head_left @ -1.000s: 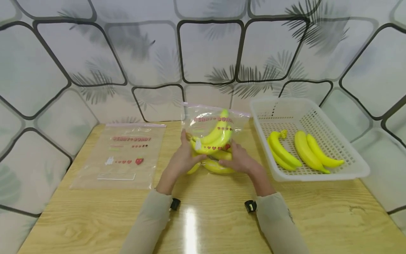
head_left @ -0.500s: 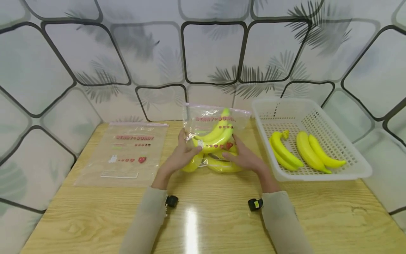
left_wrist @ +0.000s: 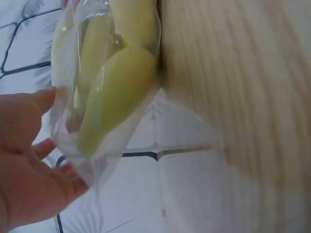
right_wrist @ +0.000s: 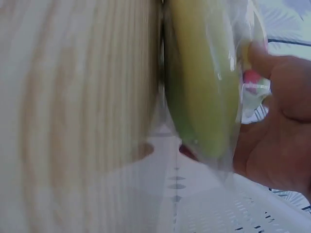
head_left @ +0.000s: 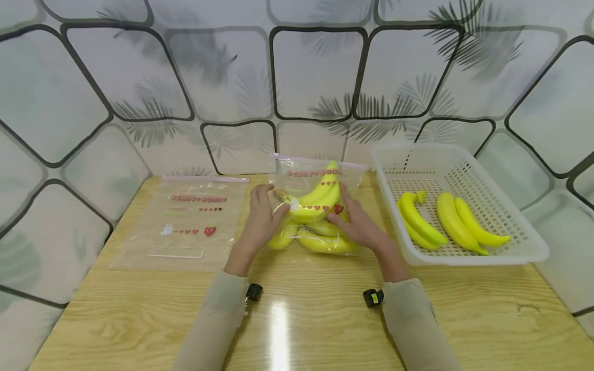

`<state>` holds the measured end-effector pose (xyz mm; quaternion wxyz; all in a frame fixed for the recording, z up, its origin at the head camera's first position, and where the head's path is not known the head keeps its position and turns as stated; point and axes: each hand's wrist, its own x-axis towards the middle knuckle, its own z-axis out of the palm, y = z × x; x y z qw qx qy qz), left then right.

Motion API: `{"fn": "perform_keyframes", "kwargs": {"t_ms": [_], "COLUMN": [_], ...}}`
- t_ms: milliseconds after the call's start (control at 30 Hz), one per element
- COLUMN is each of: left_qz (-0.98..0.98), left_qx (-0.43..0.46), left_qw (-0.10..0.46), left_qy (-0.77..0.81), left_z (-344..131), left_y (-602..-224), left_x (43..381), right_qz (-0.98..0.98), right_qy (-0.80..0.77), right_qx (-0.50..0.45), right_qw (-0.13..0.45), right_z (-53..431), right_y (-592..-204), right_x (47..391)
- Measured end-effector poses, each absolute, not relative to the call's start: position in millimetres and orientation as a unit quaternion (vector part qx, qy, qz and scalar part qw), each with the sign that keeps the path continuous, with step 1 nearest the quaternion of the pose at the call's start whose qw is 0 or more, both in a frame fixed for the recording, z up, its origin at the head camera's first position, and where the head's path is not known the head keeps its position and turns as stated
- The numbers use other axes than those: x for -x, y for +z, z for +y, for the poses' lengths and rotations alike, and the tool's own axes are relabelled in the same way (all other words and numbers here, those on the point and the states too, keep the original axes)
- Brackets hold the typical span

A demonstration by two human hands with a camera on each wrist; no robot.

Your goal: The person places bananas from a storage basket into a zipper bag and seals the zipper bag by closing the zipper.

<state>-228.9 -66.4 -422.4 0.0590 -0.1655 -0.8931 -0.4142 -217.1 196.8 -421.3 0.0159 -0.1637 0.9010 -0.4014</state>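
Several yellow bananas (head_left: 320, 198) are inside a clear zip bag (head_left: 303, 162) with a pale pink top strip and red print, which stands on the table. My left hand (head_left: 260, 219) is at the bag's left side, its thumb on the plastic and its other fingers loosely bent beside it. On the opposite side, my right hand (head_left: 362, 224) lays its thumb on the front and stretches its fingers along the edge. In the left wrist view, the left hand (left_wrist: 34, 160) touches the bag's edge near a banana (left_wrist: 116, 92). Fingertips behind the plastic are partly hidden.
To the left, a second clear zip bag (head_left: 185, 214) lies flat on the wooden table (head_left: 139, 309). A white perforated basket (head_left: 533, 252) at the right holds several bananas (head_left: 457, 221). A patterned cloth wall (head_left: 320, 72) closes off the back and sides.
The left hand's fingers have shifted up and a little away from the bag's side. The bag's lower front is now less covered. The right hand stays at its side, with little movement.
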Motion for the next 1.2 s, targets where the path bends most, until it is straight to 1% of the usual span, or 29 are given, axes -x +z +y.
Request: {"fn": "perform_keyframes", "kwargs": {"t_ms": [67, 167, 233, 300, 400, 600, 933, 1200], "left_qz": [-0.908, -0.928, -0.937, -0.940, -0.942, -0.943, -0.944, -0.939], "left_qx": [0.182, 0.199, 0.204, 0.213, 0.225, 0.228, 0.217, 0.164], "left_qw": [0.057, 0.006, -0.021, -0.035, -0.033, -0.036, -0.034, -0.038], "left_qy": [-0.373, -0.314, -0.283, -0.264, -0.247, -0.239, -0.248, -0.299], "left_z": [-67.0, -68.9, -70.1, -71.5, -74.0, -76.6, -75.8, -98.5], "left_y": [-420.4, -419.8, -420.1, -420.7, -421.4, -422.5, -423.5, -410.7], "left_x": [228.1, 226.7, 226.8, 227.7, 230.5, 236.4, 236.4, 229.7], "right_qz": [0.907, 0.910, 0.915, 0.919, 0.923, 0.919, 0.920, 0.931], "right_qy": [-0.398, -0.396, -0.384, -0.367, -0.345, -0.348, -0.357, -0.331], "right_qx": [0.141, 0.113, 0.118, 0.142, 0.173, 0.182, 0.159, 0.153], "right_qw": [-0.009, -0.043, -0.040, -0.024, 0.013, 0.048, 0.038, 0.025], "right_z": [195.9, 193.6, 192.6, 192.2, 193.1, 197.5, 199.0, 195.6], "right_y": [-422.2, -422.4, -421.2, -420.8, -421.9, -426.3, -430.3, -417.2], "right_x": [218.4, 219.8, 219.9, 219.9, 219.9, 222.6, 221.7, 212.5]}}
